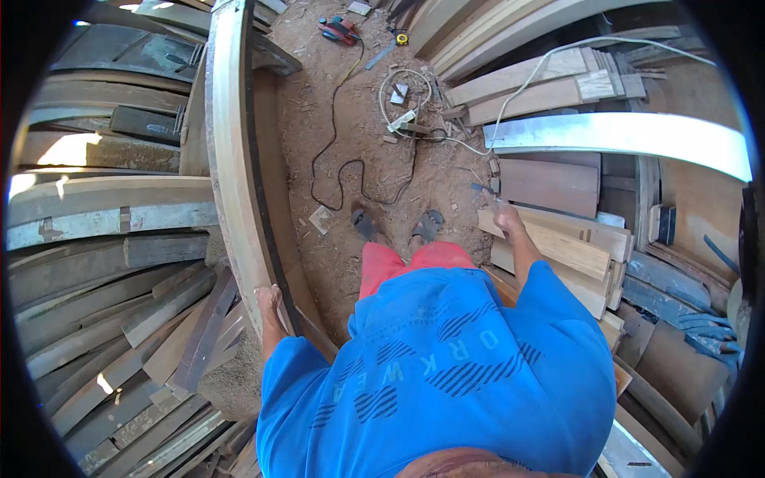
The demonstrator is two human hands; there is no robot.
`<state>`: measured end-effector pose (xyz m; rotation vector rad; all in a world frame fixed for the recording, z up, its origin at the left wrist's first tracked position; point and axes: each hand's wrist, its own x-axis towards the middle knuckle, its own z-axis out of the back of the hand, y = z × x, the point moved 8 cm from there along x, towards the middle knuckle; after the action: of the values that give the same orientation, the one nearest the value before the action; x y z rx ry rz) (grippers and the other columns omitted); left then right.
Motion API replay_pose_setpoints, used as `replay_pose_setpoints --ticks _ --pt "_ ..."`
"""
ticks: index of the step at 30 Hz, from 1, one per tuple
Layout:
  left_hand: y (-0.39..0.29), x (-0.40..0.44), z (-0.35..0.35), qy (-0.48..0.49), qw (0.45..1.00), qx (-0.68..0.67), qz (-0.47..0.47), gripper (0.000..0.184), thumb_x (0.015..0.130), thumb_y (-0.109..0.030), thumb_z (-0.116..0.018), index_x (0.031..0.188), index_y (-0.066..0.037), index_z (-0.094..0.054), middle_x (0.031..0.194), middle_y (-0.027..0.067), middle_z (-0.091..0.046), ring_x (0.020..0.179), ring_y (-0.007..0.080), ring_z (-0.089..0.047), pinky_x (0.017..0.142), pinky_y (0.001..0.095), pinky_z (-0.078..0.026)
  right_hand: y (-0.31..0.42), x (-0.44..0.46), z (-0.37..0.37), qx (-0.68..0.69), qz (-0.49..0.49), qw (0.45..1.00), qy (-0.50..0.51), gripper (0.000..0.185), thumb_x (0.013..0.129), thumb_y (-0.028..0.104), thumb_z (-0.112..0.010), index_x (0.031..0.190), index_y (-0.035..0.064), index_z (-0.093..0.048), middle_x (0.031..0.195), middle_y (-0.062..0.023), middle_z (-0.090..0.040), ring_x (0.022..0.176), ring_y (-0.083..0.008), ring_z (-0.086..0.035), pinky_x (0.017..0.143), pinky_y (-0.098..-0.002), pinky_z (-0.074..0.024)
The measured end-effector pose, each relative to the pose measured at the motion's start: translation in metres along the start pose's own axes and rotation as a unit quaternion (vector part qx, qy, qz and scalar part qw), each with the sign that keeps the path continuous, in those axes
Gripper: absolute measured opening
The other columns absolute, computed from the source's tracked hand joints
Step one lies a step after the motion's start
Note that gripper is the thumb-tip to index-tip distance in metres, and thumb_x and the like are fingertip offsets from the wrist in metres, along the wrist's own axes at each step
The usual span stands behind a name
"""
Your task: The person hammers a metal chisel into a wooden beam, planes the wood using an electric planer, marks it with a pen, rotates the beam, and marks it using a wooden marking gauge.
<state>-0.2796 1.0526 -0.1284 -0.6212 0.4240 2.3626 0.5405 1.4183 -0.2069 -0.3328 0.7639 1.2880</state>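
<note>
My left hand [269, 303] is on the near end of a long, pale wooden beam [239, 159], its fingers bent over the edge. The beam runs away from me along the left side, with a dark strip down its right edge. On the right, my right hand [504, 217] is closed on a slim dark tool [480, 188] whose tip points to the upper left. What kind of tool it is cannot be made out. Below that hand lie stacked pale boards [566, 243].
A red power tool [339, 31], a yellow tape measure [402, 39], a looped white cable [384, 94] and a winding black cord [335, 127] lie on the sandy floor [307, 103]. Timber is stacked on both sides. A long white board [613, 134] juts in from the right.
</note>
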Motion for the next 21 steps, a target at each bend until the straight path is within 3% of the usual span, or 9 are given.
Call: replay_pose_setpoints --ticks 2,4,5,6,9,12,15,18,21 --pt "-0.001 -0.004 0.0 -0.049 0.999 0.014 0.011 0.059 0.092 -0.046 -0.058 0.087 0.011 -0.071 0.091 0.0331 -0.07 0.096 0.0495 -0.068 0.088 0.0524 -0.052 -0.012 -0.001 -0.016 -0.022 -0.035 0.996 0.077 0.061 0.076 0.025 -0.066 0.133 0.0026 -0.061 0.102 -0.0275 -0.071 0.09 -0.0346 -0.069 0.079 -0.0484 -0.0538" --pt "-0.013 -0.036 0.027 -0.044 0.984 -0.094 0.145 0.057 0.09 -0.042 -0.063 0.104 0.013 -0.066 0.1 0.0333 -0.07 0.102 0.0461 -0.069 0.092 0.0517 -0.052 0.014 -0.024 -0.014 -0.134 -0.014 0.979 0.151 0.051 0.079 0.016 -0.061 0.127 -0.0002 -0.063 0.123 -0.0231 -0.069 0.113 -0.0418 -0.066 0.091 -0.0499 -0.0537" --pt "-0.018 -0.044 0.032 -0.031 0.982 -0.082 0.166 0.066 0.087 -0.037 -0.07 0.124 0.015 -0.053 0.113 0.0328 -0.069 0.111 0.0447 -0.067 0.097 0.0511 -0.051 0.027 -0.03 -0.024 -0.162 -0.001 0.969 0.186 0.041 0.08 0.015 -0.061 0.118 0.0009 -0.064 0.114 -0.0201 -0.068 0.104 -0.0376 -0.065 0.083 -0.0477 -0.052" --pt "-0.029 -0.058 0.045 -0.011 0.975 -0.11 0.193 0.082 0.087 -0.034 -0.071 0.141 0.015 -0.034 0.125 0.0409 -0.058 0.114 0.0495 -0.063 0.1 0.0513 -0.051 0.036 -0.031 -0.041 -0.16 0.013 0.963 0.215 0.031 0.081 0.014 -0.061 0.109 0.0021 -0.065 0.105 -0.017 -0.067 0.094 -0.0333 -0.064 0.076 -0.0455 -0.0503" --pt "-0.04 -0.058 0.03 -0.042 0.969 -0.08 0.23 0.098 0.087 -0.044 -0.067 0.153 0.011 -0.02 0.144 0.0472 -0.035 0.133 0.0609 -0.041 0.112 0.0615 -0.035 0.057 -0.009 -0.097 0.291 -0.083 0.911 0.281 0.007 0.085 0.011 -0.062 0.083 0.0055 -0.067 0.078 -0.0078 -0.064 0.065 -0.0205 -0.06 0.053 -0.039 -0.045" --pt "-0.07 -0.051 0.046 -0.05 0.97 -0.104 0.212 0.103 0.085 -0.045 -0.067 0.155 0.01 -0.016 0.15 0.0478 -0.025 0.139 0.0658 -0.026 0.116 0.067 -0.025 0.172 0.013 -0.096 0.037 0.117 0.954 0.274 0.015 0.088 0.013 -0.062 0.1 0.0033 -0.066 0.084 -0.0087 -0.066 0.064 -0.0176 -0.061 0.049 -0.0332 -0.0448" --pt "-0.101 -0.023 0.071 -0.06 0.975 -0.145 0.16 0.105 0.083 -0.045 -0.068 0.156 0.009 -0.016 0.153 0.0466 -0.018 0.142 0.0669 -0.014 0.117 0.0695 -0.018 0.289 -0.003 -0.047 0.168 0.08 0.958 0.216 0.027 0.091 0.015 -0.061 0.114 0.0009 -0.063 0.085 -0.0083 -0.068 0.064 -0.0161 -0.063 0.049 -0.0315 -0.0464" --pt "-0.128 0.023 0.107 -0.088 0.974 -0.184 0.094 0.103 0.083 -0.042 -0.068 0.155 0.01 -0.017 0.156 0.0453 -0.015 0.143 0.0673 -0.009 0.117 0.0712 -0.013 0.371 -0.009 -0.003 0.305 0.088 0.941 0.121 0.022 0.089 0.013 -0.058 0.1 0.0016 -0.073 0.08 -0.0111 -0.068 0.065 -0.0206 -0.064 0.057 -0.0327 -0.0524" --pt "-0.151 0.079 0.141 -0.119 0.972 -0.202 -0.006 0.101 0.083 -0.037 -0.068 0.155 0.012 -0.016 0.157 0.0448 -0.013 0.144 0.0669 -0.007 0.118 0.0705 -0.01 0.398 -0.011 0.009 0.302 0.091 0.941 0.125 0.024 0.087 0.016 -0.06 0.099 -0.0011 -0.073 0.08 -0.0116 -0.069 0.066 -0.0205 -0.065 0.058 -0.0331 -0.052"
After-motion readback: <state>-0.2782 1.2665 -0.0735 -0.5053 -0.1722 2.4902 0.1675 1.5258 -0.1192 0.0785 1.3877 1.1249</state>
